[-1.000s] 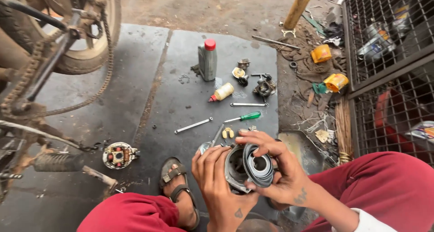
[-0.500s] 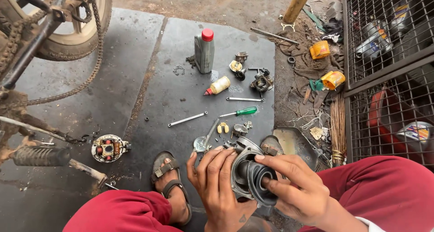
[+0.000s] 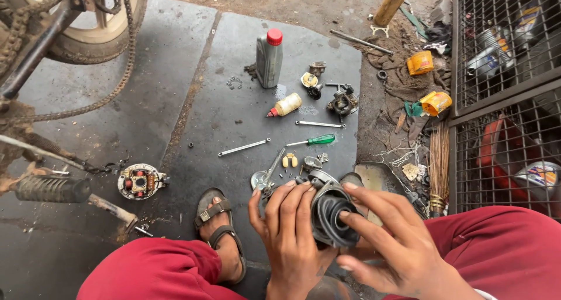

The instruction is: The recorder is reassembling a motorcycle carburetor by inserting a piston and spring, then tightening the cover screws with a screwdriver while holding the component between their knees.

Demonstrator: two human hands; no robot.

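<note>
Gripping with the left hand (image 3: 290, 236) a round dark engine part (image 3: 332, 215), fingers curled over its near rim; pressing from the other side with the right hand (image 3: 390, 247), fingertips spread across the ribbed black face, so clamping the piece between both, held above the slab (image 3: 234, 113) just in front of the knees. Going left to right across the ground: lying at far left, the motorcycle's footpeg (image 3: 51, 189) and slack chain (image 3: 111, 84) below the rear wheel (image 3: 99, 25); resting near the sandalled foot (image 3: 219, 230), a copper-wound stator (image 3: 140, 181); sitting farther along, a thin spanner (image 3: 244, 147), a grey oil bottle with a red cap (image 3: 269, 57), a small yellowish squeeze bottle (image 3: 286, 105), a green-handled screwdriver (image 3: 310, 140); scattered just beyond the knuckles, small screws and a yellow clip (image 3: 290, 160); standing at right, a wire cage (image 3: 502, 95). Possibly hiding a loose inner piece behind the fingers, though too shadowed to tell. Risking a slip: oily surfaces and a grip by fingertips alone could be letting the part tilt and drop onto the hard slab, scattering the tiny screws toward the dirt edge, or letting grit in.
</note>
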